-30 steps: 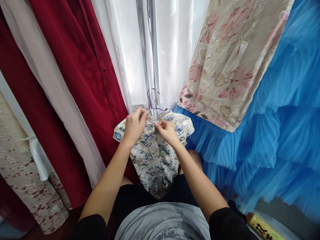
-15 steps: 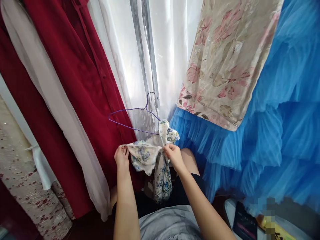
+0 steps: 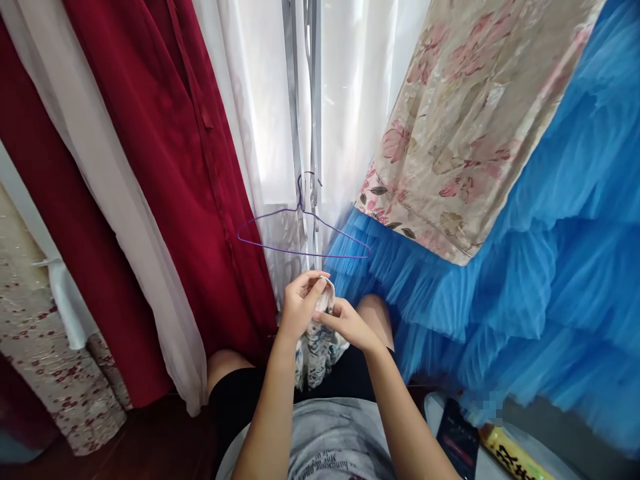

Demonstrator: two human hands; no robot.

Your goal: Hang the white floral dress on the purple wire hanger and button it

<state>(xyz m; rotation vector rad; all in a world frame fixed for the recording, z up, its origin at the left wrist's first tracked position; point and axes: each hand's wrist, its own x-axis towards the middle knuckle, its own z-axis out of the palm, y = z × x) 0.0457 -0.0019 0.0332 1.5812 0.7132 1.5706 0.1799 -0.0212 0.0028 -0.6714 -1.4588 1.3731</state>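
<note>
A small white garment with a blue floral print (image 3: 316, 360) is bunched up over my lap. My left hand (image 3: 301, 303) is closed on its upper edge, thumb and fingers pinching the pale cloth. Close beside it, my right hand (image 3: 346, 325) pinches the same garment a little lower on the right. The lower folds dangle beneath both hands, and its full shape is hidden by the bunching. Just beyond my fingers, a bare purple wire hanger (image 3: 300, 252) hangs in front of the grey metal poles (image 3: 306, 100), apart from the garment.
Dark red cloth (image 3: 150, 133) and a pale sheer strip (image 3: 115, 193) hang on the left. To the right are a beige floral cloth (image 3: 450, 153) and blue ruffled tulle (image 3: 525, 287). White curtains (image 3: 350, 87) hang behind. A yellow packet (image 3: 510, 453) lies at lower right.
The garment has come off the purple hanger, which now hangs bare. My hands have drawn together, the left moving right, gathering the cloth that was stretched between them.
</note>
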